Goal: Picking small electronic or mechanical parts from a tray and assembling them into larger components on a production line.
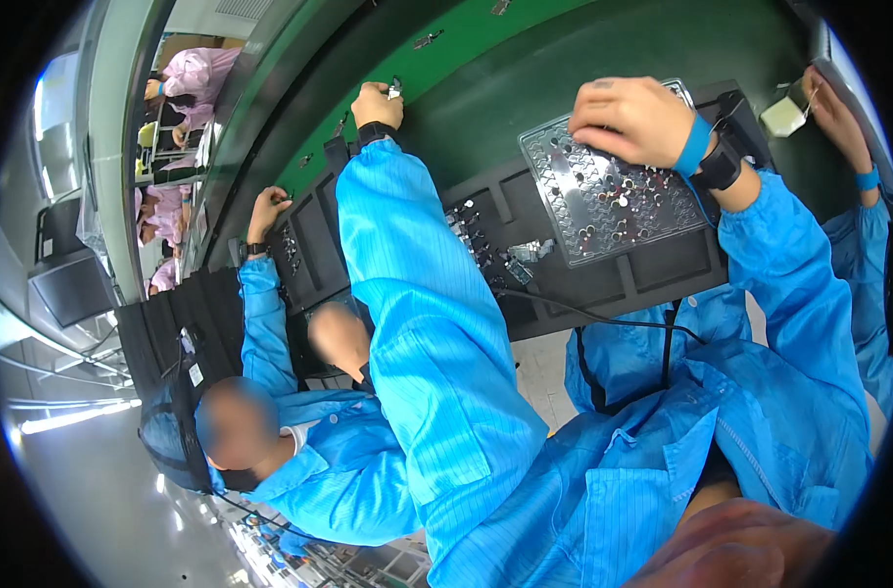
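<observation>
My left hand (376, 106) reaches out over the green belt, fingers closed on a small electronic part (395, 88) with a silvery face. My right hand (634, 120) is over the clear plastic tray (581, 253), its fingers curled down and drawn together; whatever is at their tips is hidden. Small round silvery and dark reddish pieces (625, 201) lie scattered in the tray's moulded pockets. Dark bands and a blue strap circle my right wrist. Between my arms, several small circuit assemblies (466, 227) sit in the black compartmented rack (652, 267).
More small parts (429, 39) lie along the green belt (466, 44). At left, a co-worker in blue (319, 480) reaches to the belt with one hand (267, 211). Another person's hand (838, 122) is at far right, near a pale yellowish block (782, 117). A black cable (603, 318) crosses before me.
</observation>
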The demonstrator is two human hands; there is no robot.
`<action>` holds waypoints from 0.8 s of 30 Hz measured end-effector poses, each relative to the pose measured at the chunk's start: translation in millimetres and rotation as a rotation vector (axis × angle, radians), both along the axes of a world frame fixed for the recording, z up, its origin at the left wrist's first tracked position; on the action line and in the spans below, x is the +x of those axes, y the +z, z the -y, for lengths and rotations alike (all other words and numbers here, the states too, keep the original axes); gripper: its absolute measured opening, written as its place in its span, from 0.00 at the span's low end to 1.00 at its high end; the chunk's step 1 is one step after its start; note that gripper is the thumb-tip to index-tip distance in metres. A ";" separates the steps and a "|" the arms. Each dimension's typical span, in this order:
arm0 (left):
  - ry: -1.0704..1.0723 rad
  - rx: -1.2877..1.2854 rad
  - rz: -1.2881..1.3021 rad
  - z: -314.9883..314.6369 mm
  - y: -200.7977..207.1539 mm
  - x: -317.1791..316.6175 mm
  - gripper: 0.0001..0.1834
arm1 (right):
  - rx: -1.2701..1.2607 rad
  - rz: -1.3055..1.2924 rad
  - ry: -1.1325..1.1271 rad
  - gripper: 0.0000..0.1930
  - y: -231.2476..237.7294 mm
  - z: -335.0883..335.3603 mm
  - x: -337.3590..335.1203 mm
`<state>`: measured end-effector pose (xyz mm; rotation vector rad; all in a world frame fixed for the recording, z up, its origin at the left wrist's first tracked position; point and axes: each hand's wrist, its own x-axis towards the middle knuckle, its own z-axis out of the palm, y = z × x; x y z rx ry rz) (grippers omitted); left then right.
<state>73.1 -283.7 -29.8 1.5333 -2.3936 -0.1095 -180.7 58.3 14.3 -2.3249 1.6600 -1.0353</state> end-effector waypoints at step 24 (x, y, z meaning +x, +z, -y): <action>-0.213 0.444 -1.236 -235.7 61.3 -36.8 0.09 | 0.012 -0.125 -0.175 0.08 -14.3 8.1 42.5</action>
